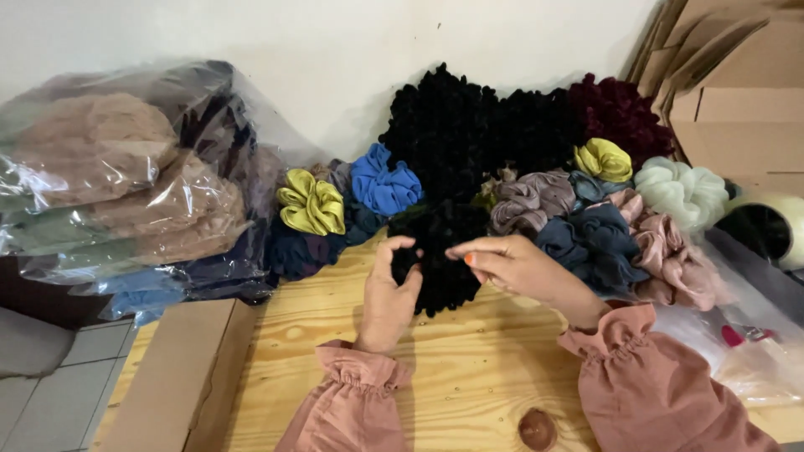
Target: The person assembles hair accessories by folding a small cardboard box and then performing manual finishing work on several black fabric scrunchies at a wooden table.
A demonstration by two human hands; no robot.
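clear plastic bags of fabric (126,184) far left, brown cardboard boxes (737,109) upper right

A wooden table (469,377) bears a heap of fabric scrunchies (536,167) along its far edge, against the wall (335,50). Both hands lie before the heap: the left hand (387,297) and the right hand (519,266) flank one scrunchie (440,259) at the heap's near edge, touching it. Plastic bags of fabric (126,184) lie to the left, cardboard boxes (737,92) behind right. A flat carton (180,377) lies at the table's left edge.
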